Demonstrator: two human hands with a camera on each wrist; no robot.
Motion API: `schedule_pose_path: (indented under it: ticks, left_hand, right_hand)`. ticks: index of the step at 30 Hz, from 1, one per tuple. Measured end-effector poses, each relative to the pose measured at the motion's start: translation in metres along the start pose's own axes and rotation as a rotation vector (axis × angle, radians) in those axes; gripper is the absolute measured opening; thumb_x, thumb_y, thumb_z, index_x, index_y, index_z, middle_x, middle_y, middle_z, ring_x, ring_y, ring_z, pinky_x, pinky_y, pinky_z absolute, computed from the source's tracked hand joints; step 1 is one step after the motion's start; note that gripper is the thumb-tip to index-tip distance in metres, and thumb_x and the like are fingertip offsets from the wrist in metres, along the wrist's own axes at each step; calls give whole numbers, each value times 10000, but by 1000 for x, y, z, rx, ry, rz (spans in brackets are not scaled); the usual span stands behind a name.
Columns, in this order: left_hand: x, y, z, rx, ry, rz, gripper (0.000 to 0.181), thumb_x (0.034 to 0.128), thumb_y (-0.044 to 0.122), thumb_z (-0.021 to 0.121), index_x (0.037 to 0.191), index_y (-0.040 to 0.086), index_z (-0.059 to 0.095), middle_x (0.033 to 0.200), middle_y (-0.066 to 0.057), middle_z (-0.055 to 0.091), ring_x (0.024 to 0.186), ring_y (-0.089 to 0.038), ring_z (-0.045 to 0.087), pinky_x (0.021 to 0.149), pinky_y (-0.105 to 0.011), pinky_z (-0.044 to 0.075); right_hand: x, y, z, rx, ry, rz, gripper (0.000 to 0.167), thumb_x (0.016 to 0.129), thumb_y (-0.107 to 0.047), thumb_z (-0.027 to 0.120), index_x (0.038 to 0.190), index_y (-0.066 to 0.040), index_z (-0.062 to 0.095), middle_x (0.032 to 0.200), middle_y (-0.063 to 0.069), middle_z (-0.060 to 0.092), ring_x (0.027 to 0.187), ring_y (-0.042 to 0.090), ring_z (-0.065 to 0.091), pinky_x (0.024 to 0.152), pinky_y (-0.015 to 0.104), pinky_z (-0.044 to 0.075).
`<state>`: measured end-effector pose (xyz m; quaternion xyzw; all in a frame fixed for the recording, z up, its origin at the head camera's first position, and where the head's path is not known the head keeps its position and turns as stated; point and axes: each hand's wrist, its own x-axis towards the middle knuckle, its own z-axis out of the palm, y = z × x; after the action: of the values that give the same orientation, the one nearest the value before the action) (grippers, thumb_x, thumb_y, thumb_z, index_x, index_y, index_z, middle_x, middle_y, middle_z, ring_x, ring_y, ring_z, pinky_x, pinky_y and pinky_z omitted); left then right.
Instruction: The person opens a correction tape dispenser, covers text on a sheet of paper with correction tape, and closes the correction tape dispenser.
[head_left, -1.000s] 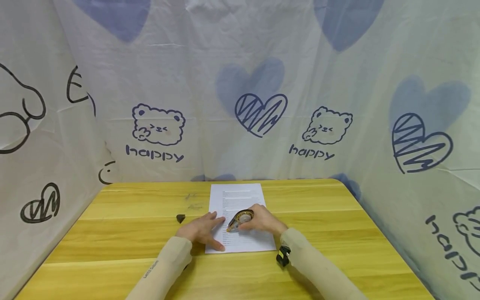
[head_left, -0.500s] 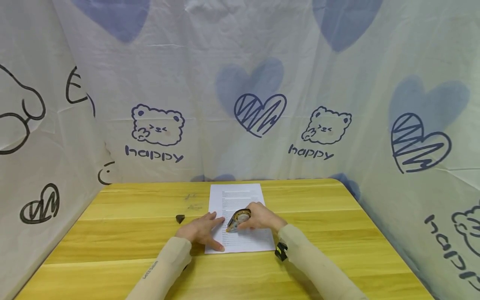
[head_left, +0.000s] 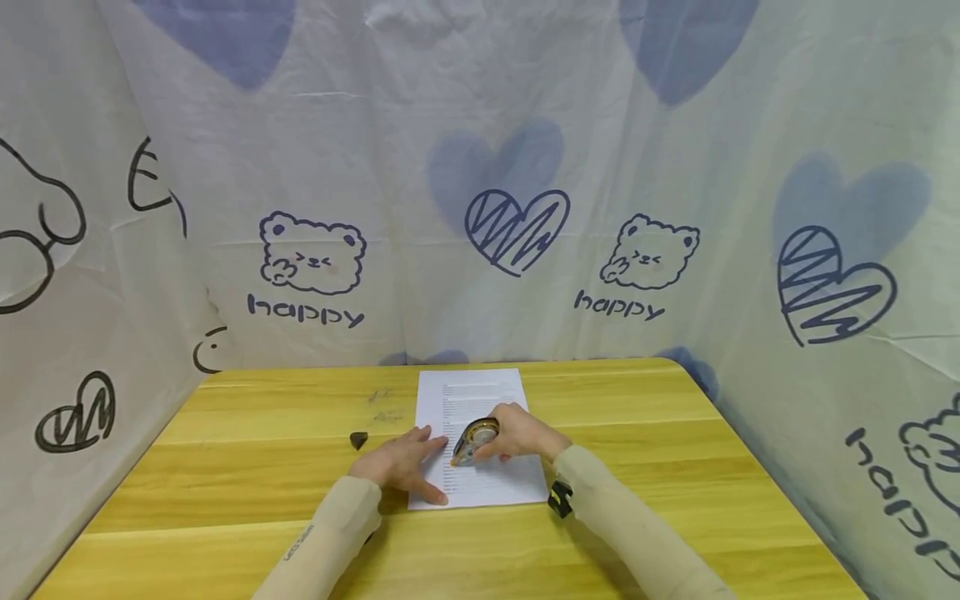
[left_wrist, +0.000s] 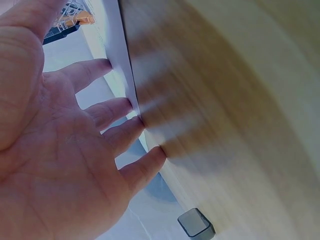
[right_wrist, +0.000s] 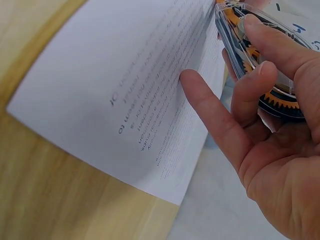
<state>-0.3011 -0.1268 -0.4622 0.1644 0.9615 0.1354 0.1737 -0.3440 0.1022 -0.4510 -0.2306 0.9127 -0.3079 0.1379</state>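
Left hand [head_left: 397, 462] spread over the 8 o'clock edge of the sheet [head_left: 491, 483], fingers near straight, gripping nothing. Right hand [head_left: 523, 435], at 3 o'clock from the tape [head_left: 476, 437], pinches its body between thumb and fingers. Tape about mid-sheet, tilted, tip pointing to 7 o'clock at the printed lines. Step in hand, by my judgement: running the tape over print while the left hand steadies the page. Next move probably calls for even pressure at the tip and a straight pull; a loose left hand could let the paper slip. Cannot tell whether any strip is laid. Right wrist view adds the orange gears [right_wrist: 278, 101] in a clear shell and one finger stretched toward the print, contact uncertain; the head view places the tip better. Left wrist view adds palm and fingertips. Outward: dark block [head_left: 358, 439] on the worktop [head_left: 225, 492], 9 o'clock of the sheet. Patterned cloth [head_left: 442, 317] at 12 o'clock beyond.
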Motion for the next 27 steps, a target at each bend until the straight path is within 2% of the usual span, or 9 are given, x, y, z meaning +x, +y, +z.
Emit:
schedule_pose_path:
  ticks: [6, 27]
  left_hand:
    - [0, 0, 0, -4, 0, -3, 968, 708, 569, 812, 1511, 227, 396, 1620, -119, 248, 1487, -358, 238, 1171, -582, 261]
    - [-2, 1, -1, -16, -7, -4, 971, 706, 576, 810, 1513, 235, 391, 1625, -119, 233, 1487, -366, 232, 1173, -586, 253]
  right_hand:
    - [1, 0, 0, 7, -6, -7, 273, 757, -238, 860, 879, -61, 691, 742, 10, 668, 629, 264, 702, 571, 348, 596]
    - [-2, 3, -1, 55, -27, 0, 232, 766, -188, 851, 871, -52, 695, 738, 21, 679, 646, 287, 708, 575, 358, 599]
